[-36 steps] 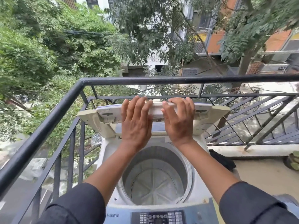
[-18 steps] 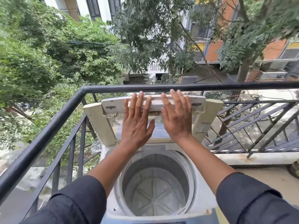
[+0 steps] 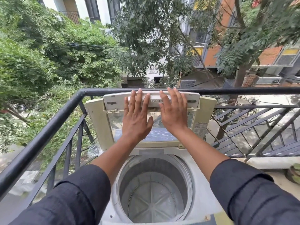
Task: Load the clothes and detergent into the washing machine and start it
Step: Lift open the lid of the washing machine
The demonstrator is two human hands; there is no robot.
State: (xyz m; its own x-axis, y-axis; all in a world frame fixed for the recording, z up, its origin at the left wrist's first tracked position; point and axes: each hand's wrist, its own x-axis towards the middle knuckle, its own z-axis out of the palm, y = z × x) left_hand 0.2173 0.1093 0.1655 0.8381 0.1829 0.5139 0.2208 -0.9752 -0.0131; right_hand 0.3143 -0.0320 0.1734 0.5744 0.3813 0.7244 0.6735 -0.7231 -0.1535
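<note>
**Lid up, drum waiting**

The washer (image 3: 201, 189) stood in the balcony corner right in front of me, its lid (image 3: 97, 120) folded up and tipped back toward the railing (image 3: 48, 132). The drum (image 3: 154, 189) gaped below my forearms, and I saw no clothes in it, only the ribbed plate at the bottom. My left hand (image 3: 135, 117) and right hand (image 3: 174, 114) both lay flat on the raised lid, fingers straight and spread, pressing it and gripping nothing; the fingertips reached its top edge, level with the rail.

I judged this to be the opening step: getting the lid open and resting safely. Loading had not begun. No clothes or detergent showed anywhere I could see, so the next move called for letting go of the lid, checking it would stand by itself, and turning away to fetch the laundry. A lid not fully back could drop onto my arms.
</note>
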